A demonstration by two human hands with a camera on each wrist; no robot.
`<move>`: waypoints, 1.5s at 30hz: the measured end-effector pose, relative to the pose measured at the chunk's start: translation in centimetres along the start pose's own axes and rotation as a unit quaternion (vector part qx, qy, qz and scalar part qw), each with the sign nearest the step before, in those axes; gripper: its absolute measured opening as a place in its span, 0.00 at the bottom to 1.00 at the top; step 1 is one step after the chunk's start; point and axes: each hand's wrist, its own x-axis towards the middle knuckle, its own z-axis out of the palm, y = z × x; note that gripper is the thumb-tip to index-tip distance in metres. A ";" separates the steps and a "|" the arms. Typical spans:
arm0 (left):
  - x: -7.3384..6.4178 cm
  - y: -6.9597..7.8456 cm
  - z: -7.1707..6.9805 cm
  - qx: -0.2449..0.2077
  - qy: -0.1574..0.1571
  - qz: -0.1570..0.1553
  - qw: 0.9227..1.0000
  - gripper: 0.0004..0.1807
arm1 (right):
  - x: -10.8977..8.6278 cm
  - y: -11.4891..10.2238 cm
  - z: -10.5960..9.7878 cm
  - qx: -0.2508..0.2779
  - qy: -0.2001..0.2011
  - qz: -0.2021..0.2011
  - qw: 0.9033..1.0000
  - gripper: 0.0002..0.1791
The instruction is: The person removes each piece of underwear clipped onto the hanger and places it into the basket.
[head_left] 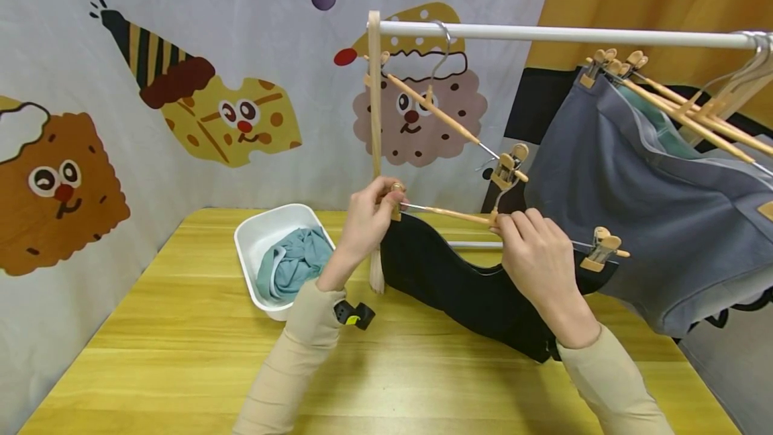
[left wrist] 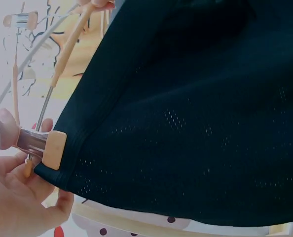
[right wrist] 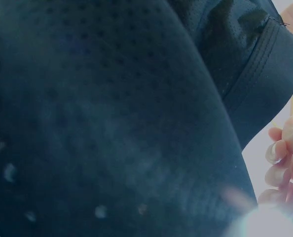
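Observation:
Black shorts point(head_left: 447, 280) of perforated fabric hang by the waistband from a wooden clip hanger point(head_left: 459, 214). My left hand point(head_left: 370, 217) pinches the hanger's left clip point(left wrist: 54, 150), whose pad lies over the waistband's corner in the left wrist view. With curled fingers, my right hand point(head_left: 537, 260) grips the hanger's middle near the base of its hook. The hanger's right clip point(head_left: 599, 250) sits at the other end of the waistband. Dark fabric fills most of the right wrist view, and a leg opening point(right wrist: 257, 81) shows there.
A clip hanger point(head_left: 447, 116) without a garment hangs from the white rail point(head_left: 543, 33), just behind my hands. Grey shorts point(head_left: 664, 186) hang at the right. On the left of the wooden table point(head_left: 181, 354), a white basin point(head_left: 244, 240) holds teal fabric point(head_left: 296, 260). A wooden post point(head_left: 375, 106) stands behind my left hand.

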 end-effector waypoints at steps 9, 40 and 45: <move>-0.2 0.6 -0.2 0.012 0.035 0.022 0.999 0.08 | 0.3 -0.2 -0.2 0.010 -0.006 0.003 1.000 0.20; -0.4 0.9 -0.4 0.028 0.055 0.029 0.998 0.07 | 0.4 -0.4 -0.1 0.013 -0.005 0.004 1.000 0.21; -0.3 1.1 -0.4 0.029 0.058 0.030 0.997 0.07 | 0.4 -0.4 -0.1 0.016 -0.004 0.005 1.000 0.21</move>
